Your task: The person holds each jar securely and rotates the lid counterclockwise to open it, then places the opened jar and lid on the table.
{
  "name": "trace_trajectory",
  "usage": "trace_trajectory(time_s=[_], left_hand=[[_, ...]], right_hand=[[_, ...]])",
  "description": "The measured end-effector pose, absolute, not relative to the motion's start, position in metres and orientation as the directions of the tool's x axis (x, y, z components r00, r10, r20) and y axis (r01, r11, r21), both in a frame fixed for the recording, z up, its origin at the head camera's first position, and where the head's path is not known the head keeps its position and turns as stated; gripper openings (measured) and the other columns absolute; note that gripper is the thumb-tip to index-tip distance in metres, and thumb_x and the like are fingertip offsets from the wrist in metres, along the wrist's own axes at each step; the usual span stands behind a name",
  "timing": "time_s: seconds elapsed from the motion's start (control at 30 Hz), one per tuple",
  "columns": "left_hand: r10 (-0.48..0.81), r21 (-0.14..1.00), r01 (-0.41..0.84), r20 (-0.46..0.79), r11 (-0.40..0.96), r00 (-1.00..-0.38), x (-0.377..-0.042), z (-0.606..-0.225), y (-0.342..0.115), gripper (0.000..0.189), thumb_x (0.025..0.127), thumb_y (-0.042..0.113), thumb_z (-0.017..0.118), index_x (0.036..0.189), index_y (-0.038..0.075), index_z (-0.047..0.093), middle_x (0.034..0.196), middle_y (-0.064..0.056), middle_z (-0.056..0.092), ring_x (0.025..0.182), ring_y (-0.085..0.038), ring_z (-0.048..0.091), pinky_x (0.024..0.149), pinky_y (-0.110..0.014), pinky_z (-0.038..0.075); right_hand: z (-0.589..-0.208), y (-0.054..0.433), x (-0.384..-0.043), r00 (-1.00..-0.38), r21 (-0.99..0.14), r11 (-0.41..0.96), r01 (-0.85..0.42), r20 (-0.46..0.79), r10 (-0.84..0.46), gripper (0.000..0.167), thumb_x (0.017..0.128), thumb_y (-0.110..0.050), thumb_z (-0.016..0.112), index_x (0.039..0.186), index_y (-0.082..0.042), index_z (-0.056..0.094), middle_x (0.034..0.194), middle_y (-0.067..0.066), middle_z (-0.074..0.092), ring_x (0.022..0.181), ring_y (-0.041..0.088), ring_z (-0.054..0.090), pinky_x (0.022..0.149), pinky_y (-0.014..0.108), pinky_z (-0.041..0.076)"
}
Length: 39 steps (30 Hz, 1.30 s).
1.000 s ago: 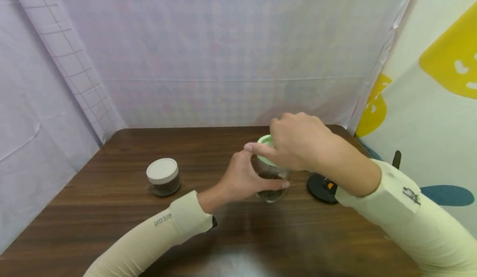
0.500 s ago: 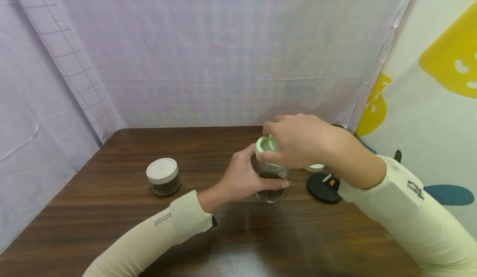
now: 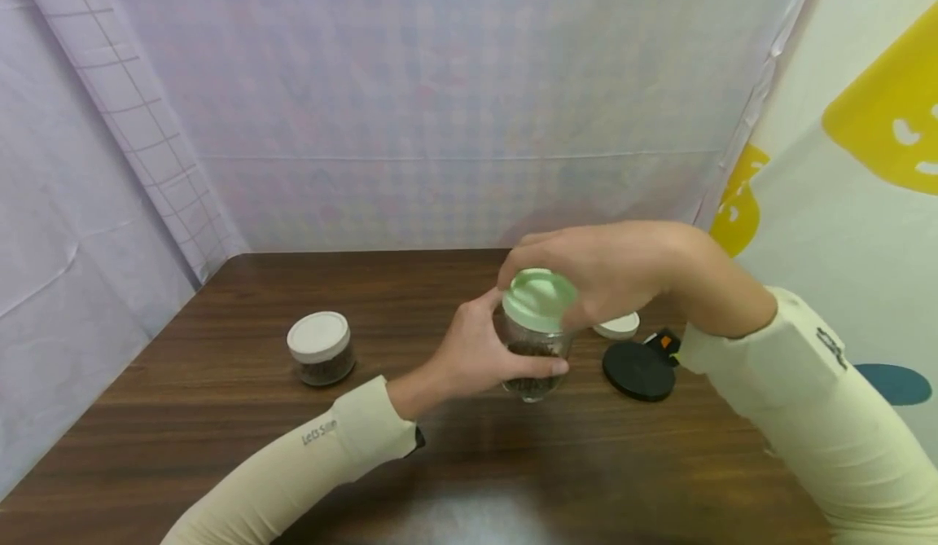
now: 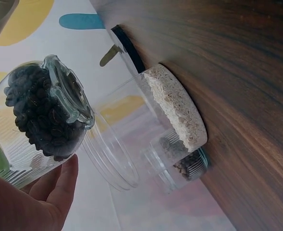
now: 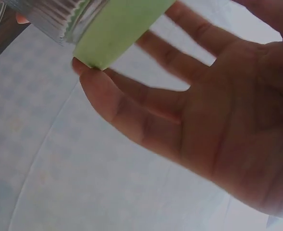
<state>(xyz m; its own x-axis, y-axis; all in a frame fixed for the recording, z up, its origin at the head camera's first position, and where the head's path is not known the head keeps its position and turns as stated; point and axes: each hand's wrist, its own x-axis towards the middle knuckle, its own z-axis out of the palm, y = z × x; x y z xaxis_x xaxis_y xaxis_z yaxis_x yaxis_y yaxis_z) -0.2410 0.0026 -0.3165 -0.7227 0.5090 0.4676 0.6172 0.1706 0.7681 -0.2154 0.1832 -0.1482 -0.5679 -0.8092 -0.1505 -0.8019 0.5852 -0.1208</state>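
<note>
My left hand grips a clear ridged jar around its side, thumb across the front. Dark beans fill part of it, and its glass base appears raised off the tabletop. On the jar's mouth sits a light green lid with a raised ridge across the top. My right hand reaches over from the right and holds the lid's rim between thumb and fingers. From the right wrist, the fingertips touch the lid's edge, while the palm stays apart from it.
A white-lidded jar with dark contents stands left on the brown table. To the right lies a black disc, a white round top behind it. The left wrist view shows a clear jar of pale flakes beyond the held jar.
My right hand has turned around the lid, its wrist swinging right and its thumb moving to the near right side. More of the lid shows. The left hand stays in place.
</note>
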Motion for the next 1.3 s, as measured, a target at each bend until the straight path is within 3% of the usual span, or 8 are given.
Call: trace_trajectory(time_s=[0.3,0.53,0.63,0.8,0.93,1.03,1.17,1.3], left_hand=[[0.526,0.761,0.631,0.478,0.153,-0.704,-0.24,-0.316,0.002,0.07,0.075,0.034,0.091,0.133,0.028,0.053,0.123,0.01,0.064,0.109,-0.006,0.064,0.089,-0.03,0.057],[0.53,0.757,0.633,0.474,0.161,-0.703,-0.239,-0.314,0.003,0.069,0.075,0.033,0.091,0.133,0.026,0.054,0.123,0.009,0.064,0.109,-0.006,0.063,0.089,-0.03,0.056],[0.522,0.754,0.635,0.478,0.168,-0.707,-0.238,-0.314,0.004,0.071,0.074,0.034,0.092,0.133,0.025,0.054,0.121,0.009,0.065,0.107,-0.006,0.064,0.088,-0.03,0.056],[0.513,0.735,0.658,0.507,0.162,-0.692,-0.239,-0.315,0.005,0.074,0.073,0.035,0.092,0.136,0.027,0.054,0.122,0.01,0.066,0.108,-0.004,0.065,0.09,-0.03,0.056],[0.511,0.747,0.647,0.502,0.151,-0.698,-0.238,-0.315,0.005,0.074,0.073,0.036,0.092,0.136,0.031,0.054,0.121,0.012,0.067,0.106,-0.004,0.065,0.089,-0.03,0.056],[0.502,0.766,0.622,0.479,0.162,-0.721,-0.237,-0.314,0.005,0.074,0.072,0.038,0.093,0.135,0.032,0.055,0.118,0.012,0.067,0.105,-0.005,0.066,0.087,-0.03,0.057],[0.495,0.775,0.605,0.459,0.183,-0.738,-0.236,-0.314,0.005,0.074,0.072,0.04,0.093,0.135,0.033,0.055,0.12,0.012,0.067,0.105,-0.004,0.065,0.087,-0.029,0.056],[0.508,0.762,0.624,0.474,0.172,-0.719,-0.236,-0.315,0.005,0.076,0.073,0.038,0.092,0.138,0.034,0.053,0.124,0.013,0.066,0.109,-0.003,0.065,0.091,-0.029,0.056]], right_hand=[[-0.151,0.191,-0.226,-0.342,-0.232,0.354,-0.906,-0.091,-0.935,0.054,0.083,0.003,0.076,0.126,-0.024,0.055,0.128,-0.009,0.055,0.114,0.011,0.055,0.094,0.039,0.051],[-0.15,0.192,-0.226,-0.316,-0.249,0.328,-0.911,-0.086,-0.945,0.053,0.085,0.002,0.075,0.127,-0.024,0.055,0.13,-0.009,0.055,0.118,0.011,0.055,0.097,0.04,0.051],[-0.148,0.195,-0.223,-0.333,-0.24,0.345,-0.907,-0.093,-0.938,0.057,0.084,0.003,0.074,0.13,-0.024,0.054,0.141,-0.005,0.052,0.128,0.015,0.052,0.101,0.042,0.05],[-0.143,0.199,-0.214,-0.449,-0.196,0.453,-0.87,-0.067,-0.891,0.059,0.085,-0.015,0.079,0.135,-0.023,0.05,0.153,-0.001,0.041,0.14,0.021,0.044,0.105,0.046,0.047],[-0.141,0.189,-0.2,-0.685,-0.066,0.685,-0.726,-0.02,-0.728,0.058,0.094,-0.056,0.065,0.14,-0.023,0.049,0.146,-0.002,0.045,0.123,0.019,0.057,0.099,0.047,0.05],[-0.143,0.178,-0.19,-0.816,0.048,0.815,-0.578,0.007,-0.579,0.067,0.096,-0.068,0.05,0.143,-0.021,0.05,0.145,0.002,0.049,0.113,0.025,0.064,0.096,0.051,0.052],[-0.148,0.171,-0.184,-0.864,0.115,0.857,-0.502,-0.015,-0.503,0.082,0.095,-0.076,0.039,0.146,-0.013,0.049,0.144,0.009,0.054,0.11,0.032,0.066,0.093,0.054,0.053],[-0.154,0.168,-0.185,-0.863,0.116,0.856,-0.505,-0.048,-0.502,0.084,0.09,-0.082,0.04,0.141,-0.016,0.054,0.13,0.006,0.06,0.093,0.024,0.065,0.078,0.045,0.055]])
